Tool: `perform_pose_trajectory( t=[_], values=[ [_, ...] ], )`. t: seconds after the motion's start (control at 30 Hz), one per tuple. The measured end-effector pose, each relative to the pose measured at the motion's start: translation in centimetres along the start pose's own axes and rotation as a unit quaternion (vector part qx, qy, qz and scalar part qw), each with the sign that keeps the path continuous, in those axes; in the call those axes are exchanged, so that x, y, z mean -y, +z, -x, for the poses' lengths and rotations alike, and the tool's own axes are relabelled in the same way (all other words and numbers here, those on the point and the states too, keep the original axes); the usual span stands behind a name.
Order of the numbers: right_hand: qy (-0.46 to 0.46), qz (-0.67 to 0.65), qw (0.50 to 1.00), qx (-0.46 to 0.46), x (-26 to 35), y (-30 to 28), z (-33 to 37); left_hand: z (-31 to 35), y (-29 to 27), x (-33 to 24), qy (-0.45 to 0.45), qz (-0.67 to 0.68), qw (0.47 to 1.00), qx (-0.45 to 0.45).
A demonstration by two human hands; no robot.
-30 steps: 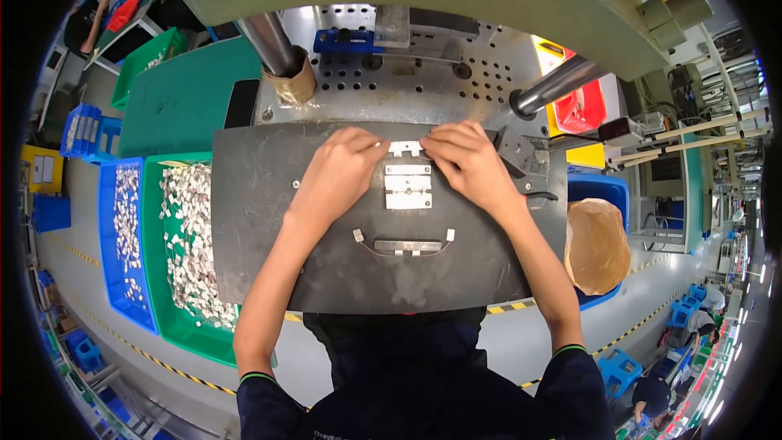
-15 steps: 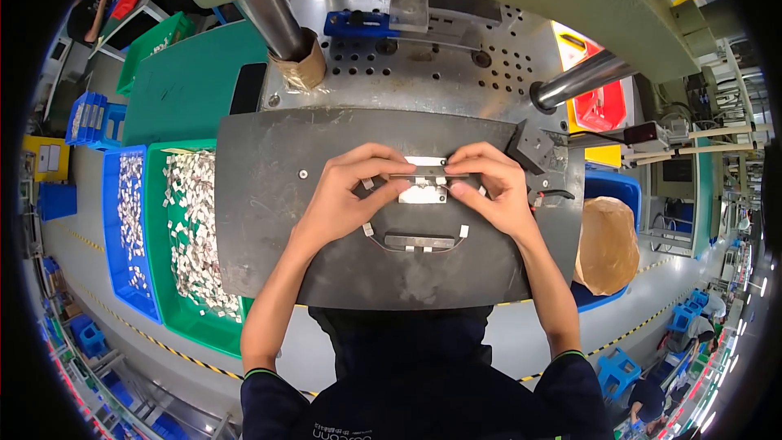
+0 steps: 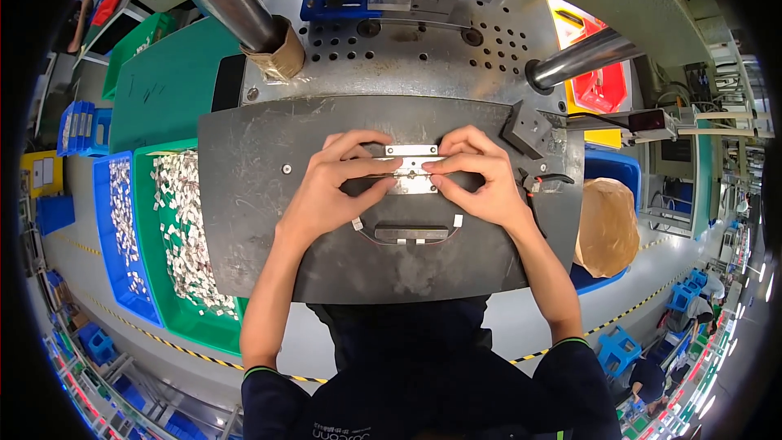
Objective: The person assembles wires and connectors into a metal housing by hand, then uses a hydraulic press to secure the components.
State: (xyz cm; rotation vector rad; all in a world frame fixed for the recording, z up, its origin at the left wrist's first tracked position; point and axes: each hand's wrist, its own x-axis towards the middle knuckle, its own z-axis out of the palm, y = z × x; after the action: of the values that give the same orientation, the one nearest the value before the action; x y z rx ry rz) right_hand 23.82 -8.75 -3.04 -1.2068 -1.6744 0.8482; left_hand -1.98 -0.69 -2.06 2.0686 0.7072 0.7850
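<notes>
A small silver metal block (image 3: 417, 187) with holes lies on the dark work plate (image 3: 252, 220). My left hand (image 3: 327, 182) reaches it from the left, my right hand (image 3: 482, 173) from the right. Thumb and index finger of each hand close together at the block's middle, where a thin dark line crosses between the fingertips. What they pinch there is mostly hidden. Nearer to me lies a dark bar (image 3: 411, 232) with thin wires curving to a white connector at either end, the left connector (image 3: 357, 224) close beneath my left hand.
Left of the plate stand a green bin (image 3: 147, 220) and a blue bin (image 3: 103, 220) of small white parts. On the right are a dark block (image 3: 527, 129), a black-and-red hand tool (image 3: 533, 182) and a paper-lined blue bin (image 3: 619, 175). Metal posts (image 3: 244, 20) rise behind.
The dark strip with white connectors that my fingers held over the block no longer shows plainly. More of the silver block is visible. My fingertips remain at it, and the whole view has shifted slightly.
</notes>
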Motion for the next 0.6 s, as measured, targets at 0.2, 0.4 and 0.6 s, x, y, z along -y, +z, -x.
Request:
perform_pose_trajectory(
  t=[0.2,0.4,0.6],
  values=[
    [0.02,0.054,0.998,-0.03,0.7,0.5,-0.4,-0.2,0.5,-1.1,-0.118,0.05,0.991,0.029],
    [0.045,0.034,0.998,-0.04,1.2,0.6,-0.6,-0.1,1.7,-0.7,0.167,-0.175,0.97,-0.026],
    [0.067,0.054,0.996,-0.028,1.4,0.4,-0.5,0.0,2.4,-0.7,0.183,-0.201,0.962,-0.02]
  ],
)
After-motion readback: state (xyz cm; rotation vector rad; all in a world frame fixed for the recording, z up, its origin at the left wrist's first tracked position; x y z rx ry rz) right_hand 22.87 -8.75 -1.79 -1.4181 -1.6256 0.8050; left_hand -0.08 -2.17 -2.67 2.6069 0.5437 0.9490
